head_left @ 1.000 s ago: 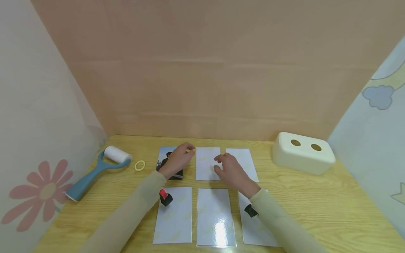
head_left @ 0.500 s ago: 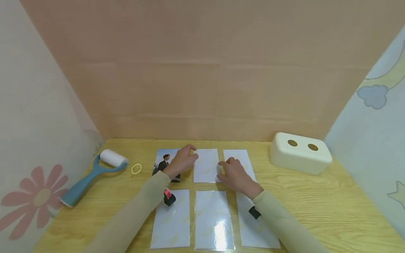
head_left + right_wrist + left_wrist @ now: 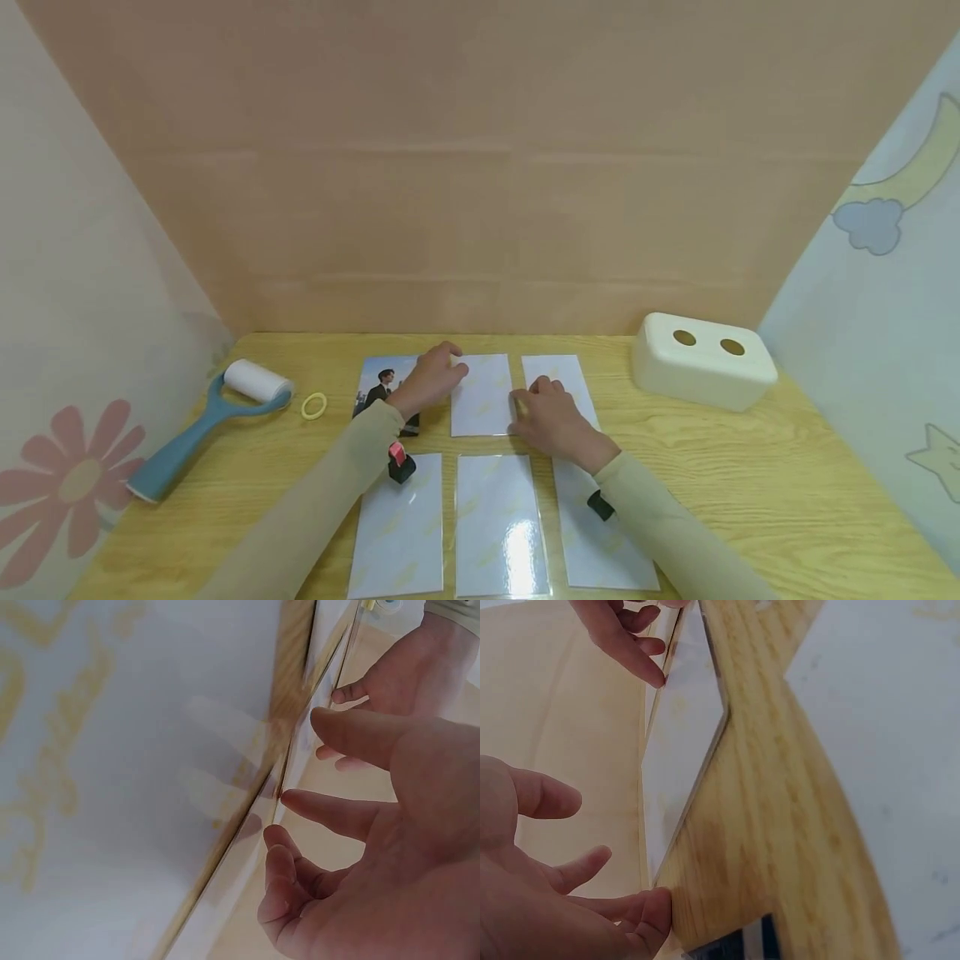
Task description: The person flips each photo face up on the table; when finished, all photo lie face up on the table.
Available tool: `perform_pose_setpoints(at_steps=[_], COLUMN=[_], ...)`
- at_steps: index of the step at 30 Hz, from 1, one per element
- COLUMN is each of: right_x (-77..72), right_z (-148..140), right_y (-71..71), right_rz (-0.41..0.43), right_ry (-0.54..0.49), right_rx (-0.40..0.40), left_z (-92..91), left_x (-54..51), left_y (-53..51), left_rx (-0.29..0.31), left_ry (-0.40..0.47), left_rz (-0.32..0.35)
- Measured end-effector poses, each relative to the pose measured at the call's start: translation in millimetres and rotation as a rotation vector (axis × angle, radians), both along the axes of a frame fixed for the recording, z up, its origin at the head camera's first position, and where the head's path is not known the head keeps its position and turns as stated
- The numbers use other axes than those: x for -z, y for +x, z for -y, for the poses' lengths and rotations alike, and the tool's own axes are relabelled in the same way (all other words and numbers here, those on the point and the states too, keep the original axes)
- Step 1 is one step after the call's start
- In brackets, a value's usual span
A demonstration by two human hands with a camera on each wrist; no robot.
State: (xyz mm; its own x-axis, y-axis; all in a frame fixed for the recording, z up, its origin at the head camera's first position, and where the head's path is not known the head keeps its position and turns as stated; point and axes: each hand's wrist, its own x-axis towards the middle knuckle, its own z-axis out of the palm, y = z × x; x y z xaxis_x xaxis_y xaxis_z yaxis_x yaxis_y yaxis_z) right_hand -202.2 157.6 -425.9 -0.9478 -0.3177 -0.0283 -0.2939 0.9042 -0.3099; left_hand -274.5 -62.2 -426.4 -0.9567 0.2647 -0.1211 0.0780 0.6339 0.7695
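Observation:
In the head view a white card (image 3: 481,400) lies between the hands in the middle of the back row. My left hand (image 3: 431,379) is over the inner side of the picture card (image 3: 382,383), its fingertips by the white card's left edge. My right hand (image 3: 555,421) reaches the same card's right edge. The left wrist view shows fingers (image 3: 656,900) of my left hand at the card's end, thumb apart. In the right wrist view a fingertip (image 3: 289,796) of my right hand meets a card edge, the thumb spread away. Neither hand grips the card.
Another white card (image 3: 555,375) lies back right. Three more form the front row: left (image 3: 401,533), middle (image 3: 495,508) and right (image 3: 600,533), under the right wrist. A blue-handled roller (image 3: 183,442) and yellow ring (image 3: 313,406) are left; a white box (image 3: 701,367) stands right.
The head view has shifted, so the tabletop things appear farther left. My right hand has moved closer to the middle card's right edge. The left hand stays near the left edge.

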Motion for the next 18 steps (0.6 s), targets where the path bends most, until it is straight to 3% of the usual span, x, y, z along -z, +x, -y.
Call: perform_pose_setpoints(at_steps=[5, 11, 18], right_x=[1.9, 2.2, 0.1], right_z=[1.9, 2.4, 2.1], right_y=[0.7, 0.1, 2.0], right_rz=[-0.007, -0.030, -0.036], right_ry=[0.026, 0.045, 0.030], right_rx=[-0.001, -0.006, -0.020], left_z=[-1.6, 0.0, 6.1], left_x=[-1.9, -3.6, -9.5], left_y=[-0.3, -1.9, 1.2], left_rx=[-0.022, -0.029, -0.033], left_ry=[-0.020, -0.010, 0.118], left_rz=[0.047, 0.039, 0.058])
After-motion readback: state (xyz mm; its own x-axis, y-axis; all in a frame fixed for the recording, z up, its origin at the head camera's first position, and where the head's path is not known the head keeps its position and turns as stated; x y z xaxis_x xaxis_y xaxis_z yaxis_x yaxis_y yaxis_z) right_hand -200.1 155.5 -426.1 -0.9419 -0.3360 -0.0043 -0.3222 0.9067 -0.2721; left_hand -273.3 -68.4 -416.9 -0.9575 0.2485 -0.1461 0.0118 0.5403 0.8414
